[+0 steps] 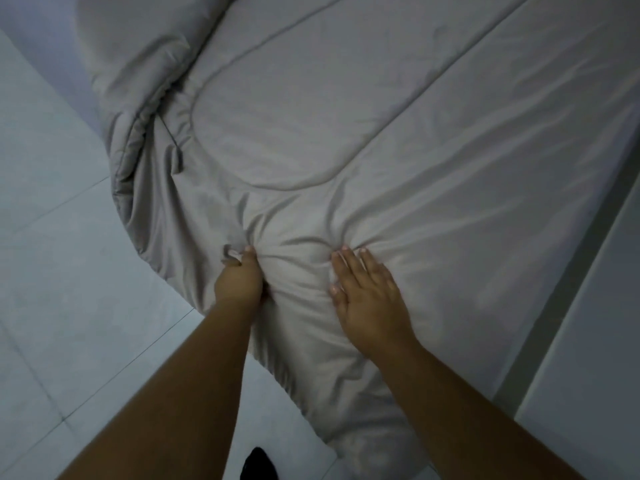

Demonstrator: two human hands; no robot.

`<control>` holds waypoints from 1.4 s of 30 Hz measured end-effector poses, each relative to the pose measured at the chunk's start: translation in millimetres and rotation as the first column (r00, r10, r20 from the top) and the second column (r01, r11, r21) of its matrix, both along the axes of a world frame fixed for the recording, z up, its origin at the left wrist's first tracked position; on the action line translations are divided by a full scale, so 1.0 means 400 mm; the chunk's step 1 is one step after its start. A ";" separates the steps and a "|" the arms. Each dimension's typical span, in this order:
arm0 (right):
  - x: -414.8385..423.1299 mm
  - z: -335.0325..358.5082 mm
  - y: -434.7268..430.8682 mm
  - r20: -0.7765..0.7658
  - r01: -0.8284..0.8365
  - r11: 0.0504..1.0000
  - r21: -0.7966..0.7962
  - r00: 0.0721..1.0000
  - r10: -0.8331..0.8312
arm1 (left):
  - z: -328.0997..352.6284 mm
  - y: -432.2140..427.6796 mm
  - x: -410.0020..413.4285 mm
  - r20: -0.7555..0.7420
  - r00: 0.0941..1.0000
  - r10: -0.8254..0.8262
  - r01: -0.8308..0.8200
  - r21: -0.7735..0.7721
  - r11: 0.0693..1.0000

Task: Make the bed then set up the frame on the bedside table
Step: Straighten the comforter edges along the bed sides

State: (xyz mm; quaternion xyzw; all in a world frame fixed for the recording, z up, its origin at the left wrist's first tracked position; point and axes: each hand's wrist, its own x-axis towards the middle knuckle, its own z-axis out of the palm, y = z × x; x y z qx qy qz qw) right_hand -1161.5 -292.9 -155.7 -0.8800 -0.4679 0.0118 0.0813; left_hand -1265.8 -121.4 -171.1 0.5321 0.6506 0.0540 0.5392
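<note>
A grey quilted comforter [346, 140] covers the bed and hangs over its near corner toward the floor. My left hand [239, 278] is closed on a bunched fold of the comforter near the corner, and creases radiate from the grip. My right hand [367, 296] lies flat on the comforter just to the right, fingers spread and pressing down. A thick rolled fold of the comforter [145, 109] runs along the bed's left edge. No frame or bedside table is in view.
A pale tiled floor [52, 254] lies to the left of and below the bed. A light-coloured wall or panel [588, 341] runs along the bed's right side. A dark foot or shoe [258, 462] shows at the bottom edge.
</note>
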 end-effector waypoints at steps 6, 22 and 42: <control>-0.014 0.005 -0.023 -0.032 -0.001 0.995 -0.095 0.999 -0.002 | 0.015 -0.042 -0.077 -0.021 0.995 -0.094 0.096 0.150 0.984; 0.014 0.057 0.284 -0.159 0.087 0.991 -0.104 0.982 -0.103 | 0.055 0.286 -0.015 -0.200 0.932 -0.302 0.322 0.078 0.943; 0.472 0.353 1.064 -0.066 0.265 0.964 0.025 0.963 -0.263 | 0.441 1.111 0.430 -0.374 0.611 -0.697 0.775 0.463 0.430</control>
